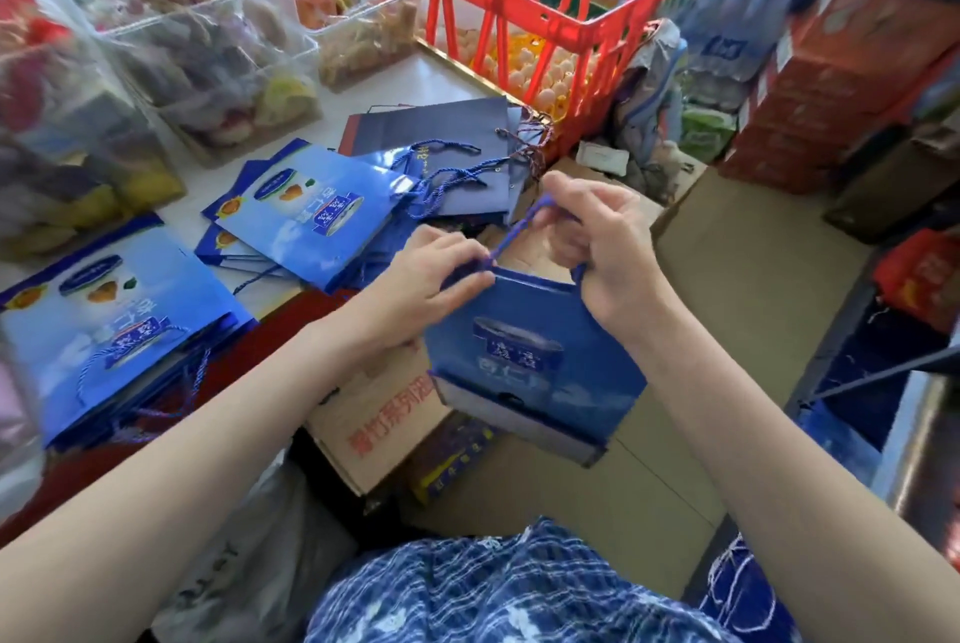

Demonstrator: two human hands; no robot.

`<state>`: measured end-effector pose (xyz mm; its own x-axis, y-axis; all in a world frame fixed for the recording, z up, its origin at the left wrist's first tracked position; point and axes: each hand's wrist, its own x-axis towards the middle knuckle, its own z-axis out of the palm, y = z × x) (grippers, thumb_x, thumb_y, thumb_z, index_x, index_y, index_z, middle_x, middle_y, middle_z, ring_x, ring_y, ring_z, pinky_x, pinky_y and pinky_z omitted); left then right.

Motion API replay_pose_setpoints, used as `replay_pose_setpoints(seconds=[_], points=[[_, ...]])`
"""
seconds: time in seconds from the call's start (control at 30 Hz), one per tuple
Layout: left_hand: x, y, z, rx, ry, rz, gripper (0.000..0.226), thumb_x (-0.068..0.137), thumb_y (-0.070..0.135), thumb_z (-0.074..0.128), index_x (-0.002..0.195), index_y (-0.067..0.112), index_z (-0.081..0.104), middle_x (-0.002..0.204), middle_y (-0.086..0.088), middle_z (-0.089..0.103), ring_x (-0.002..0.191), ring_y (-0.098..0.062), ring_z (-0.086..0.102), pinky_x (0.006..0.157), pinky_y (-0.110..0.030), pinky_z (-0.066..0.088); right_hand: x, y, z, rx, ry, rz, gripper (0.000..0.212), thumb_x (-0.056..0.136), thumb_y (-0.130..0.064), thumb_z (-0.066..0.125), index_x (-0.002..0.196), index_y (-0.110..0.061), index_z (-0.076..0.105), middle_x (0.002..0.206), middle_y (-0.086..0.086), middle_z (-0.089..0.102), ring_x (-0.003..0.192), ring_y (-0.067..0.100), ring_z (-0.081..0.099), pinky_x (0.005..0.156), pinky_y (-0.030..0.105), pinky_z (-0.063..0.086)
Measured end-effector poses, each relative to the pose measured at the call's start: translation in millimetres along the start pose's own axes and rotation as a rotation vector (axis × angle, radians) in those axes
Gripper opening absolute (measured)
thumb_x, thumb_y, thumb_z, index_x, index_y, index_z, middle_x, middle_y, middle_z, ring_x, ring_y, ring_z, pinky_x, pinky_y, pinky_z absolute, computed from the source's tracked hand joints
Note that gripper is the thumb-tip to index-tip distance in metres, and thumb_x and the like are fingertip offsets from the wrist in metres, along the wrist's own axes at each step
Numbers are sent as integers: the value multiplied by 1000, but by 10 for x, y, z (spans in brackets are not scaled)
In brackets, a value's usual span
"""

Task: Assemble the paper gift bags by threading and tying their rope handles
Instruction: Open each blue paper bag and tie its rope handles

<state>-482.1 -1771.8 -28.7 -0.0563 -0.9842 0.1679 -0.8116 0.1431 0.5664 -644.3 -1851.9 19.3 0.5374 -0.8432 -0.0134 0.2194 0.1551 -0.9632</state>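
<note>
Pinching, seemingly, blue rope handle (519, 232) with both hands' curled fingers, left hand (431, 273), right hand (602, 247), above blue gift bag (535, 356).

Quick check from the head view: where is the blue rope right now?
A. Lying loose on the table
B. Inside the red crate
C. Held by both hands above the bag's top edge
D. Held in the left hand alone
C: the blue rope runs between the left hand and right hand, above the top edge of the blue gift bag.

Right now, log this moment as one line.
step: threading handle | left hand: pinches rope at bag rim | right hand: grips rope | finished bags: on table
</note>
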Motion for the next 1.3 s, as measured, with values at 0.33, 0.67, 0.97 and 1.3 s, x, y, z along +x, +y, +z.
replay_pose_setpoints(seconds=[0.33,0.67,0.97,1.3], points=[[-117,-121,-395,5,65,-86,29,88,32,60,102,8,67,80,10,58,89,-14,34,79,-23,29,286,-7,-8,-1257,-646,247,40,78,-27,75,113,-12,60,107,2,65,89,15,60,74,23,46],[-603,-347,-1641,-297,504,-339,13,82,31,68,91,38,63,73,15,64,61,5,54,61,-12,47,879,-756,837,-1371,-557,-554,25,79,-22,70,70,-2,58,56,0,42,55,15,32,55,29,29],[-1479,-1065,-1775,-221,918,-610,31,78,30,59,103,12,61,104,-1,68,96,-14,63,87,-32,50,1161,249,2098,-1178,-562,-930,32,82,-31,53,87,-4,68,85,11,66,82,32,60,66,38,43],[-2395,-2311,-652,-495,391,-1527,68,90,20,61,144,3,24,150,-16,27,129,-32,40,107,-42,35,1225,2166,2145,-1279,-760,333,92,81,-51,65,148,-10,17,149,15,25,137,31,28,111,43,27]])
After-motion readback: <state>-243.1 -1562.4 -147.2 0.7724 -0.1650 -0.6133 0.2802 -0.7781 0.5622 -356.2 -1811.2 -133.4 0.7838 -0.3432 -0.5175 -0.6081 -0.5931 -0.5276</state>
